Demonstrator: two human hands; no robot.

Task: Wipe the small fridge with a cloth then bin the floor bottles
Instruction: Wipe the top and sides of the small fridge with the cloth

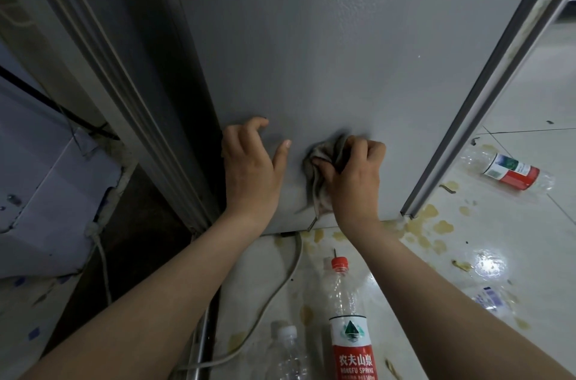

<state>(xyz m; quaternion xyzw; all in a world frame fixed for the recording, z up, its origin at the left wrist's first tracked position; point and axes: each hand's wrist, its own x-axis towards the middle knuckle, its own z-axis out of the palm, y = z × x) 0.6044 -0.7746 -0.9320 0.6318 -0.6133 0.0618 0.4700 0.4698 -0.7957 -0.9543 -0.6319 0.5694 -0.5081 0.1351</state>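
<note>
The small grey fridge (327,46) fills the upper middle of the view, its side panel facing me. My right hand (355,174) presses a crumpled grey cloth (321,174) against the panel near its bottom edge. My left hand (252,167) rests on the panel's lower left, fingers curled around the corner, thumb out. Empty plastic bottles lie on the floor: a red-capped, red-labelled one (346,317) between my forearms, a clear white-capped one (288,351) to its left, a red-labelled one (511,171) at the right, and a crushed one (489,298) beside my right forearm.
The white tiled floor (514,255) has yellow-brown stains and a glossy wet patch. A grey cable (280,295) runs from under the fridge toward me. A pale box-like appliance (46,192) stands at the left, with a dark gap between it and the fridge. A metal pole (202,345) stands at the bottom.
</note>
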